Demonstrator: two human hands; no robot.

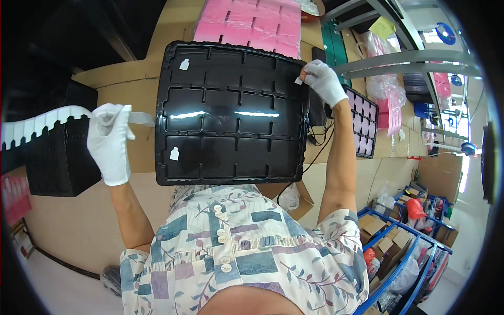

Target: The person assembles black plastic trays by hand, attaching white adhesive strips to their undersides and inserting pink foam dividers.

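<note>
A black plastic tray (223, 142) with shallow compartments lies in front of me on the cardboard-covered table. Two small white bottle-shaped stickers sit on its left side: an upper sticker (184, 64) and a lower sticker (175, 153). Left of the tray, my left hand (109, 142), in a white glove, is closed on a long white sticker strip (50, 119), with a short end sticking out toward the tray. At the tray's upper right corner, my gloved right hand (326, 84) pinches a small white sticker (298, 81); a bare fingertip shows there.
Pink plastic-wrapped trays (252, 23) lie beyond the black tray. Stacked black trays (63, 157) stand at the left. On the right are a tray with pink compartments (363, 123), a black cable (321, 144) and a grey metal frame (399, 59). A blue rack (407, 257) holds boxes lower right.
</note>
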